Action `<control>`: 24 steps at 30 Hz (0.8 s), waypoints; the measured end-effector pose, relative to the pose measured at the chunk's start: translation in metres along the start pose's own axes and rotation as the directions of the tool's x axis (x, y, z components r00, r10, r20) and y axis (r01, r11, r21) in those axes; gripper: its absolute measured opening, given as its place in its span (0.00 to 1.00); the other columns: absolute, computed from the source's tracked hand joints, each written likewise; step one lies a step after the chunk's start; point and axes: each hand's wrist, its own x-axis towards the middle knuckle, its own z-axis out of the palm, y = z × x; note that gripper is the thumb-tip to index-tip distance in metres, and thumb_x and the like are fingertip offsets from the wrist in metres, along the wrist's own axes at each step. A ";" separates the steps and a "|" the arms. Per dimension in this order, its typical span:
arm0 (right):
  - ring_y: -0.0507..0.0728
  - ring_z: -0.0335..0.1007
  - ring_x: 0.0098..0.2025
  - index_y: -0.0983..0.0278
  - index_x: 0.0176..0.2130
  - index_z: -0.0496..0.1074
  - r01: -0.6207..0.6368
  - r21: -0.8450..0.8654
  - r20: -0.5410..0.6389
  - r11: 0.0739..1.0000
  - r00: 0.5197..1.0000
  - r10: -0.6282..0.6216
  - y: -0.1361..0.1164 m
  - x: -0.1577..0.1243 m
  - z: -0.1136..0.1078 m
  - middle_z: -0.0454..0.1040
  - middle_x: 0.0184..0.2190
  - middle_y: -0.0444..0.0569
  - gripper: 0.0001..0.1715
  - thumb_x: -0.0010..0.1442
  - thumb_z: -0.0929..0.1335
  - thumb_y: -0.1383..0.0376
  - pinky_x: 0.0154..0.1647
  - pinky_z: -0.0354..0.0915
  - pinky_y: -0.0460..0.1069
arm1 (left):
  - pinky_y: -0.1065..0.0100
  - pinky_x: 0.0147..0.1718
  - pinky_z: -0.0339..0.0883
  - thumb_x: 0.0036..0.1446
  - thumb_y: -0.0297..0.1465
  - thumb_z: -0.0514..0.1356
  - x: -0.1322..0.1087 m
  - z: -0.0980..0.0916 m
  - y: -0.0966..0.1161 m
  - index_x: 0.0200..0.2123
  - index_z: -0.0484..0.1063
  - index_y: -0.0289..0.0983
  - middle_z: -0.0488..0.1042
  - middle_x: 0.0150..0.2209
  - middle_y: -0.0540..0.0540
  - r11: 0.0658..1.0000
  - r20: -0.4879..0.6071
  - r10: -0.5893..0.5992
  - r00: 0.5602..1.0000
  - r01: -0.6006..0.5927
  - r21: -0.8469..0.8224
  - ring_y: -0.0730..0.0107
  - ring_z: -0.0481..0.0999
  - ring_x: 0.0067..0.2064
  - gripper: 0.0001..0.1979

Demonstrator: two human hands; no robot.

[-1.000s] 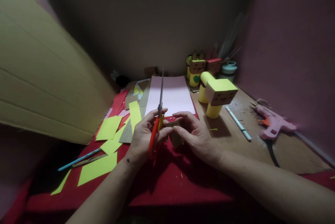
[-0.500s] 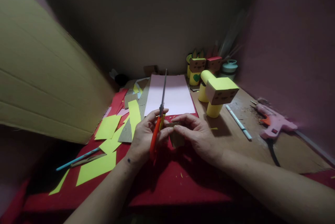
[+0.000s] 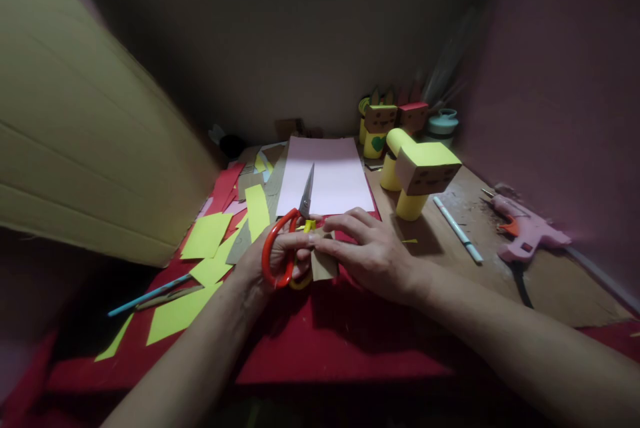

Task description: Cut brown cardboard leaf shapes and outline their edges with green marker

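Scissors (image 3: 306, 201) with red and yellow handles rest in my left hand (image 3: 257, 263), blades pointing away from me. The red loop lies over the fingers, and the blades look closed. That hand's thumb also meets a small brown cardboard piece (image 3: 324, 267) in front of me. My right hand (image 3: 373, 255) pinches the same cardboard piece from the other side, its fingers partly hiding the upper end. Just beyond both hands lies a pale pink sheet (image 3: 323, 178) on the red cloth (image 3: 350, 341).
Yellow paper pieces (image 3: 206, 236) and a blue-striped pencil-like stick (image 3: 150, 295) lie to the left. At right stand a yellow box-headed paper figure (image 3: 430, 168), a white marker (image 3: 457, 229) and a pink glue gun (image 3: 530, 231). A large cardboard panel (image 3: 90, 128) rises on the left.
The scissors have turned in my left hand, so the red loop now shows broadside and the blades sit lower. The cardboard piece has tilted and shifted slightly left, with my right hand following.
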 end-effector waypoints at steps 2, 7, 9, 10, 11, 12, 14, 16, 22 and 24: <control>0.59 0.67 0.41 0.60 0.43 0.77 -0.012 0.066 -0.022 0.998 1.000 0.013 -0.002 0.001 -0.001 0.76 0.39 0.54 0.15 0.66 0.62 0.70 0.43 0.68 0.57 | 0.78 0.14 0.57 0.63 0.36 0.57 -0.002 0.002 0.000 0.35 0.69 0.33 0.64 0.20 0.58 1.000 0.014 0.004 1.000 -0.004 0.024 0.83 0.60 0.16 0.11; 0.55 0.69 0.34 0.62 0.35 0.78 -0.462 0.452 0.036 0.763 0.864 0.502 0.005 0.002 0.000 0.75 0.31 0.48 0.08 0.58 0.68 0.69 0.38 0.67 0.52 | 0.77 0.11 0.54 0.52 0.32 0.67 -0.011 0.012 0.007 0.37 0.68 0.36 0.67 0.18 0.57 0.985 -0.154 0.148 0.977 -0.131 0.113 0.80 0.63 0.13 0.12; 0.54 0.70 0.32 0.62 0.34 0.78 -0.546 0.488 0.120 0.681 0.814 0.568 0.010 0.000 0.004 0.76 0.29 0.46 0.07 0.57 0.68 0.68 0.35 0.67 0.51 | 0.75 0.14 0.58 0.47 0.27 0.68 -0.014 0.015 0.011 0.41 0.67 0.38 0.70 0.19 0.56 0.973 -0.228 0.205 0.952 -0.174 0.149 0.77 0.67 0.15 0.18; 0.54 0.71 0.31 0.63 0.33 0.78 -0.567 0.487 0.148 0.664 0.803 0.577 0.012 -0.001 0.006 0.76 0.28 0.46 0.07 0.57 0.68 0.67 0.34 0.67 0.51 | 0.75 0.15 0.59 0.45 0.25 0.68 -0.015 0.017 0.013 0.42 0.67 0.38 0.70 0.20 0.55 0.969 -0.245 0.219 0.944 -0.182 0.166 0.76 0.68 0.16 0.20; 0.55 0.72 0.31 0.63 0.33 0.79 -0.589 0.485 0.175 0.646 0.789 0.589 0.014 -0.002 0.009 0.77 0.28 0.47 0.07 0.56 0.69 0.67 0.33 0.67 0.51 | 0.74 0.15 0.59 0.43 0.23 0.68 -0.016 0.018 0.015 0.42 0.68 0.38 0.71 0.20 0.55 0.967 -0.252 0.224 0.941 -0.182 0.181 0.75 0.69 0.16 0.21; 0.56 0.72 0.31 0.63 0.32 0.79 -0.609 0.480 0.194 0.632 0.776 0.600 0.015 -0.004 0.012 0.78 0.28 0.47 0.06 0.56 0.69 0.67 0.34 0.67 0.52 | 0.74 0.15 0.58 0.42 0.22 0.68 -0.017 0.019 0.016 0.41 0.69 0.37 0.71 0.20 0.54 0.964 -0.252 0.225 0.941 -0.178 0.195 0.75 0.68 0.16 0.21; 0.57 0.72 0.32 0.63 0.32 0.79 -0.638 0.463 0.212 0.615 0.754 0.622 0.017 -0.007 0.016 0.78 0.28 0.48 0.07 0.54 0.69 0.69 0.35 0.67 0.54 | 0.73 0.15 0.57 0.41 0.21 0.68 -0.017 0.021 0.017 0.39 0.70 0.36 0.72 0.20 0.53 0.962 -0.240 0.217 0.946 -0.165 0.219 0.75 0.69 0.16 0.20; 0.58 0.73 0.32 0.62 0.32 0.79 -0.660 0.451 0.229 0.601 0.736 0.637 0.018 -0.008 0.018 0.79 0.29 0.49 0.08 0.54 0.69 0.71 0.36 0.67 0.55 | 0.73 0.15 0.58 0.40 0.22 0.69 -0.017 0.022 0.017 0.39 0.71 0.36 0.73 0.21 0.51 0.961 -0.223 0.207 0.952 -0.155 0.230 0.74 0.69 0.16 0.20; 0.58 0.76 0.33 0.62 0.32 0.80 -0.706 0.444 0.299 0.551 0.697 0.652 0.019 -0.008 0.015 0.81 0.30 0.49 0.08 0.53 0.70 0.71 0.35 0.69 0.54 | 0.74 0.16 0.62 0.43 0.31 0.71 -0.014 0.022 0.010 0.45 0.69 0.36 0.73 0.22 0.51 0.962 -0.202 0.208 0.957 -0.163 0.220 0.76 0.69 0.17 0.24; 0.59 0.76 0.33 0.63 0.32 0.80 -0.712 0.436 0.306 0.550 0.692 0.654 0.019 -0.008 0.016 0.81 0.31 0.50 0.07 0.53 0.70 0.71 0.35 0.70 0.54 | 0.73 0.17 0.62 0.43 0.32 0.71 -0.013 0.021 0.009 0.46 0.68 0.36 0.73 0.23 0.52 0.961 -0.205 0.216 0.955 -0.170 0.219 0.75 0.70 0.18 0.26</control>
